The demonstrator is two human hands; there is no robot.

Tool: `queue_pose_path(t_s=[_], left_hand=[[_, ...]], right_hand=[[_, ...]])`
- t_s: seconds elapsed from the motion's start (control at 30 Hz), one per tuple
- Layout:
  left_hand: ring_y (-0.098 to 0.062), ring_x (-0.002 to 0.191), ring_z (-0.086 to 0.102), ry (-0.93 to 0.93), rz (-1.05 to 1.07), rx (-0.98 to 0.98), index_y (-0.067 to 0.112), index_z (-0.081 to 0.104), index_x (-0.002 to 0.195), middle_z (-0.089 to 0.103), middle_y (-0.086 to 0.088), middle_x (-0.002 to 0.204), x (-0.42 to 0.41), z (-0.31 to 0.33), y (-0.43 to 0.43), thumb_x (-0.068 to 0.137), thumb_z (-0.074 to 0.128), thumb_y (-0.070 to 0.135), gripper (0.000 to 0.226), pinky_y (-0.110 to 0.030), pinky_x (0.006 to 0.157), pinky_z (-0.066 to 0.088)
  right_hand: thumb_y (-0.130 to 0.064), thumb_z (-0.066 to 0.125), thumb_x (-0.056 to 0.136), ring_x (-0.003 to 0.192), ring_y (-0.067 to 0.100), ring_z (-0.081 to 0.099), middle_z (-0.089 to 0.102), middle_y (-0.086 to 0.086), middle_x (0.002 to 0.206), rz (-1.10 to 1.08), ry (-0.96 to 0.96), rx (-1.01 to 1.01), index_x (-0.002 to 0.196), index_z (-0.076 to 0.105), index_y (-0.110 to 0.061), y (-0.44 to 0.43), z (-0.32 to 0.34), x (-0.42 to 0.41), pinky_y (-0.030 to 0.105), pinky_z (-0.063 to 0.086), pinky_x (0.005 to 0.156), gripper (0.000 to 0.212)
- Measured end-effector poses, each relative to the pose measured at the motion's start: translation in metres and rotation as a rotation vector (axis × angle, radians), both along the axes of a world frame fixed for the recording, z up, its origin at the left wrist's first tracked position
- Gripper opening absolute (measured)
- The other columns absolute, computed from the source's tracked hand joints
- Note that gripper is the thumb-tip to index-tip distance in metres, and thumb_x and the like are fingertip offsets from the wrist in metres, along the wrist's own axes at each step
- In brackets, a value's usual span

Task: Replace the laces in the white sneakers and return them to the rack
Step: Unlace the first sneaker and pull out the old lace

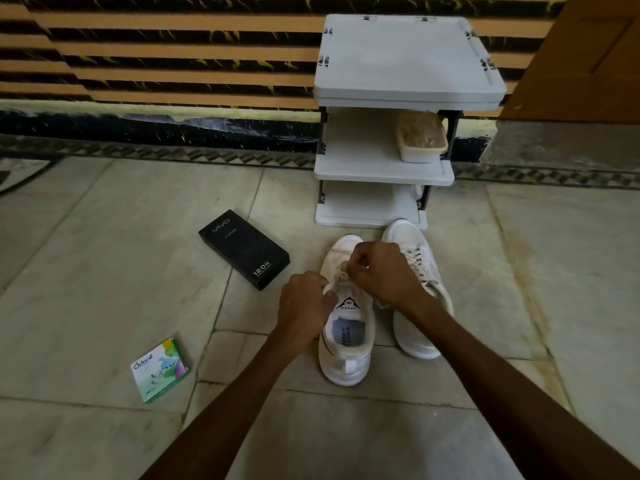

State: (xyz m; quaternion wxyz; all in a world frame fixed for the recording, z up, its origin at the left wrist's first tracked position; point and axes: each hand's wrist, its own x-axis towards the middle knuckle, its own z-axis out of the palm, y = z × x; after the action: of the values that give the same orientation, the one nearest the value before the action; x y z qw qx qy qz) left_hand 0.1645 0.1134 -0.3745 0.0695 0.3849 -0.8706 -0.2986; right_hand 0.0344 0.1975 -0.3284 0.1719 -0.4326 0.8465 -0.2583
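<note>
Two white sneakers stand side by side on the stone floor in front of a white rack (pixel 384 174). The left sneaker (pixel 346 344) has its toe toward the rack and a black logo on its tongue. My left hand (pixel 304 306) pinches a white lace (pixel 337 275) at the sneaker's left side. My right hand (pixel 384 268) pinches the same lace over the eyelets, hiding most of it. The right sneaker (pixel 420 327) is laced and partly covered by my right forearm.
A black phone box (pixel 244 249) lies on the floor to the left of the sneakers. A small green and white carton (pixel 160 368) lies nearer, further left. A lidded plastic container (pixel 420 142) sits on the rack's middle shelf. A tiled wall runs behind.
</note>
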Motion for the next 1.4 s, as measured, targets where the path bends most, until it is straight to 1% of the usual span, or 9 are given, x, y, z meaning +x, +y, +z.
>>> queue_pose_path(t_s=[0.23,0.43,0.57,0.8,0.93,1.07,1.13,1.3,1.4], left_hand=[[-0.010,0.062,0.057,-0.007,0.022,-0.027,0.017,0.068,0.079,0.063,0.003,0.071,-0.002,-0.002,0.002,0.090,0.065,0.038,0.024,-0.017,0.055,0.037],[-0.016,0.066,0.063,-0.007,0.018,-0.018,0.012,0.072,0.081,0.067,-0.002,0.072,0.001,-0.002,0.000,0.087,0.068,0.029,0.019,-0.029,0.057,0.049],[-0.014,0.067,0.063,-0.036,0.021,-0.024,0.014,0.073,0.086,0.068,-0.002,0.076,-0.001,0.000,0.003,0.088,0.066,0.030,0.018,-0.025,0.058,0.049],[-0.008,0.088,0.055,0.087,-0.043,-0.061,0.022,0.064,0.114,0.063,0.002,0.105,-0.002,0.005,0.011,0.089,0.064,0.019,0.026,-0.019,0.072,0.040],[-0.014,0.093,0.055,0.021,-0.138,-0.061,0.024,0.060,0.121,0.051,0.000,0.116,-0.008,0.010,0.014,0.094,0.057,0.016,0.029,-0.021,0.075,0.042],[-0.012,0.087,0.046,-0.063,-0.193,-0.125,0.022,0.057,0.123,0.044,-0.005,0.123,-0.014,0.009,0.016,0.095,0.055,0.016,0.029,-0.022,0.073,0.039],[-0.015,0.094,0.049,-0.078,-0.209,-0.161,0.018,0.057,0.121,0.041,-0.006,0.128,-0.017,0.008,0.016,0.094,0.056,0.017,0.027,-0.022,0.076,0.040],[-0.021,0.108,0.051,0.084,-0.191,0.034,0.020,0.067,0.103,0.046,-0.003,0.115,-0.022,-0.001,0.004,0.085,0.069,0.010,0.021,-0.034,0.089,0.050],[-0.020,0.104,0.055,0.168,-0.150,0.141,0.020,0.069,0.094,0.046,0.002,0.107,-0.022,-0.004,0.002,0.085,0.070,0.010,0.013,-0.032,0.087,0.051]], right_hand=[[-0.012,0.068,0.079,0.074,0.016,0.062,0.062,-0.001,0.073,0.124,0.094,0.120,0.064,0.057,-0.023,-0.006,-0.009,0.003,0.019,0.037,0.053,0.021],[-0.005,0.063,0.088,0.068,0.004,0.064,0.067,0.001,0.076,-0.069,-0.507,-0.360,0.078,0.060,-0.007,-0.001,0.042,0.003,0.019,0.051,0.061,0.010],[-0.016,0.058,0.094,0.061,0.005,0.047,0.061,0.003,0.080,-0.090,-0.586,-0.627,0.080,0.056,-0.015,0.003,0.109,-0.011,0.019,0.040,0.055,0.014],[-0.022,0.062,0.093,0.064,-0.003,0.059,0.068,-0.004,0.082,-0.019,-0.373,-0.198,0.088,0.067,-0.012,-0.001,0.070,-0.001,0.018,0.042,0.062,0.013],[-0.011,0.061,0.090,0.074,0.013,0.062,0.069,0.003,0.082,0.036,-0.094,-0.067,0.083,0.071,-0.007,0.002,0.036,-0.001,0.022,0.040,0.067,0.013],[-0.008,0.060,0.085,0.102,0.028,0.062,0.062,0.016,0.115,0.166,0.175,0.201,0.100,0.069,-0.003,0.011,0.018,0.000,0.028,0.046,0.079,0.018],[-0.009,0.063,0.082,0.108,0.031,0.057,0.053,0.016,0.129,0.109,0.246,0.187,0.111,0.066,-0.006,0.019,0.010,0.007,0.035,0.049,0.088,0.029],[-0.011,0.065,0.086,0.094,0.029,0.059,0.054,0.013,0.119,-0.160,0.337,0.086,0.123,0.053,-0.011,0.038,0.000,0.033,0.033,0.046,0.071,0.039],[-0.014,0.081,0.068,0.091,0.031,0.058,0.064,0.013,0.105,-0.207,0.511,0.091,0.108,0.064,-0.011,0.042,-0.006,0.043,0.039,0.051,0.071,0.044]])
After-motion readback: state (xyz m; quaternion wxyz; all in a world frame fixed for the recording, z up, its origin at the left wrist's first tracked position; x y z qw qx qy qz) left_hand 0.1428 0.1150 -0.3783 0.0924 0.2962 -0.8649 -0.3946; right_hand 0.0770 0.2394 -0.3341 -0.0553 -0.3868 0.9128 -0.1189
